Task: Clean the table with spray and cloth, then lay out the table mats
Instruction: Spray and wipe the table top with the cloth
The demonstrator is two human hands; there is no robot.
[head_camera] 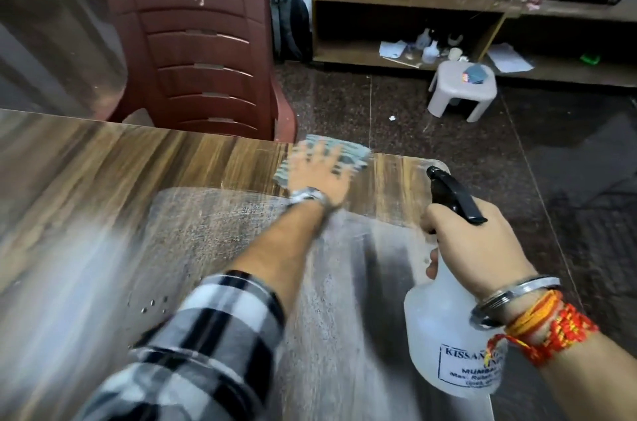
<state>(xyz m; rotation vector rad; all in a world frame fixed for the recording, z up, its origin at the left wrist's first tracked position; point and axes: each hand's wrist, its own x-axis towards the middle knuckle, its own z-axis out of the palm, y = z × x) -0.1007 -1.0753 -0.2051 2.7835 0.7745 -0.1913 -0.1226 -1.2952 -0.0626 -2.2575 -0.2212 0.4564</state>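
My left hand (319, 172) lies flat with fingers spread on a grey-green cloth (348, 148), pressing it onto the wooden table (120, 179) near the far edge; hand and cloth are motion-blurred. My right hand (472, 241) grips the neck of a translucent white spray bottle (437, 327) with a black trigger head (451, 193), held upright above the table's right side. A wet, streaked patch covers the tabletop below my left arm. No table mats are in view.
A maroon plastic chair (196, 51) stands against the far table edge. Beyond lie a dark floor, a small pale stool (462, 89), a black backpack (291, 25) and a low wooden shelf unit (406, 3) with clutter. The table's right edge runs under the bottle.
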